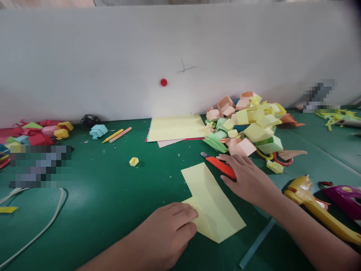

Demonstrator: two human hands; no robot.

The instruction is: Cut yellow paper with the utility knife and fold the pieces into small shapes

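A pale yellow paper strip (210, 199) lies on the green table (113, 195) in front of me. My left hand (169, 233) rests on its near left corner, fingers curled and pressed down on the paper. My right hand (248, 177) reaches over a red utility knife (220, 165) just beyond the paper, fingers extended and touching its handle end.
A heap of folded paper pieces (248, 128) sits at the back right, with yellow sheets (177, 128) beside it. A yellow glue gun (310, 199) lies at the right. A small yellow folded piece (134, 162), a white cable (42, 226) and more paper shapes (42, 133) lie at the left.
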